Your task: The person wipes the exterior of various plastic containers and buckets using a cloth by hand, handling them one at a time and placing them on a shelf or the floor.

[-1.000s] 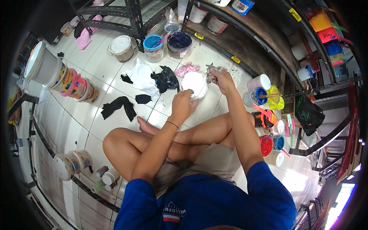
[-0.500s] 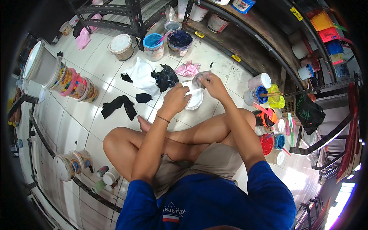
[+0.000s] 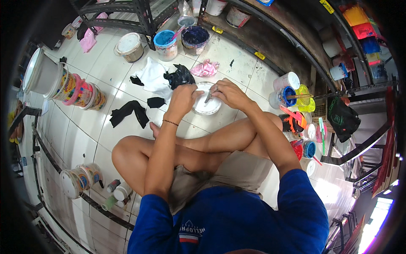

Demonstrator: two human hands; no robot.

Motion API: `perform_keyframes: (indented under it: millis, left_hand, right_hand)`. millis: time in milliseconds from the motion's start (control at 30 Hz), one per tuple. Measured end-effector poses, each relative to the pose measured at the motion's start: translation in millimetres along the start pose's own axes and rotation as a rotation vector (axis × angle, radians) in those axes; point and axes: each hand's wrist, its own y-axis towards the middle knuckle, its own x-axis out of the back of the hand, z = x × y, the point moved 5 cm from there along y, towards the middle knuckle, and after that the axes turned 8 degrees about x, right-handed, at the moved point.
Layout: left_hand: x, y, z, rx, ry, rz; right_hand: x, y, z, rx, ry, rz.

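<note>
In front of my crossed legs is a round white lid [image 3: 206, 109]; whether a tub stands under it I cannot tell. My left hand [image 3: 183, 99] is closed at the lid's left edge, fingers curled against the rim. Over the lid's right side, my right hand [image 3: 229, 94] pinches a small grey rag [image 3: 208, 98], a piece of which hangs below the fingers. Just beyond my left hand lie a crumpled black cloth [image 3: 181, 75] and a white cloth [image 3: 152, 75].
Black cloth pieces [image 3: 130, 113] and a pink crumpled cloth [image 3: 205, 67] lie on the tiles. Paint buckets [image 3: 165, 50] line the far side. Stacked tubs [image 3: 76, 89] stand left, open paint pots [image 3: 282, 98] right. Beyond runs a shelf [image 3: 270, 42].
My left hand has drawn back left from over the lid to its edge. My right hand has come nearer and lower, with the grey rag now over the lid.
</note>
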Motion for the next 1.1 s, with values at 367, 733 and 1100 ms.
perform_keyframes:
  millis: [367,733,1100]
  left_hand:
    - [-7,-7,26,0.156,-0.143,-0.044]
    - [-47,-24,78,0.171,-0.098,0.068]
    - [5,-12,-38,0.030,-0.536,-0.060]
  right_hand:
    - [-38,-77,-77,-0.596,0.473,-0.590]
    - [-54,-41,-52,-0.899,0.880,-0.503]
    - [103,-22,66,-0.701,0.665,-0.336]
